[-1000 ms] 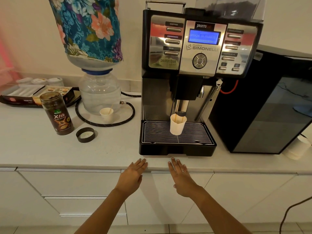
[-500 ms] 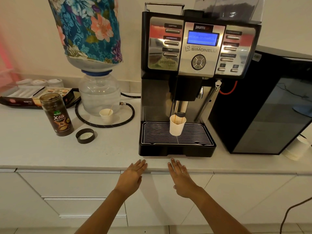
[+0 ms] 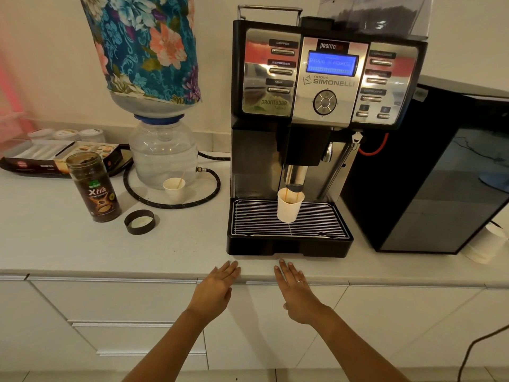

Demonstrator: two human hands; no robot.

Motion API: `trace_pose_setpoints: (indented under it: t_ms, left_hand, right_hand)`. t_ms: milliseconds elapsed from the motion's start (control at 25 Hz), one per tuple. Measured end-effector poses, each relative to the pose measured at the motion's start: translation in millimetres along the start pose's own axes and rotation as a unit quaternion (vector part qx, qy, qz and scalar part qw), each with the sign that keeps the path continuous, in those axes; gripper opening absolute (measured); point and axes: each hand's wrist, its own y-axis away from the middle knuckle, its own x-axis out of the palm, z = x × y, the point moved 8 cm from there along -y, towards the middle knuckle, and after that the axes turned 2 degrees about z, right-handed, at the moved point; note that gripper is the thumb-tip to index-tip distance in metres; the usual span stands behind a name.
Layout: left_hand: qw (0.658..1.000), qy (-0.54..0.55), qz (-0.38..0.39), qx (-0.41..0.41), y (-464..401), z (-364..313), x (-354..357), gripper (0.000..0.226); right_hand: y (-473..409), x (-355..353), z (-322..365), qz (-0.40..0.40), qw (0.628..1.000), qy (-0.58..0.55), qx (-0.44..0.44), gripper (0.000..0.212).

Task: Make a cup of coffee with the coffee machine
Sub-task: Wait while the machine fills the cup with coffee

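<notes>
1. While coffee is streaming from the spout [image 3: 295,180] into the cup [image 3: 289,205], the cup is standing upright on the grate [image 3: 325,220] of the machine [image 3: 325,106].
2. Its blue screen [image 3: 332,63] is glowing with text too blurred to read fully.
3. Left hand [image 3: 216,288] is lying flat, fingers straight and holding nothing, fingertips reaching over the counter [image 3: 68,249] edge just in front of the drip tray.
4. Right hand [image 3: 297,290] is lying the same way beside it, fingers straight, gripping nothing, with 1 ring on a finger.
5. Left of the machine, a jar [image 3: 93,186] is standing open with its lid [image 3: 139,221] lying beside it.
6. Behind them, a 2nd cup [image 3: 174,190] holding a stick is sitting near the water bottle [image 3: 162,158].
</notes>
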Motion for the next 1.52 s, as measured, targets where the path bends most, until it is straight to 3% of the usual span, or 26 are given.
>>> trace_pose_setpoints:
  t_ms: [1520]
  left_hand:
    - [1.0, 0.001, -0.01, -0.019, -0.8, -1.1, -0.7, 0.062]
  right_hand:
    - [-2.7, 3.8, -2.6, -0.002, 1.0, 0.017, -0.016, 0.09]
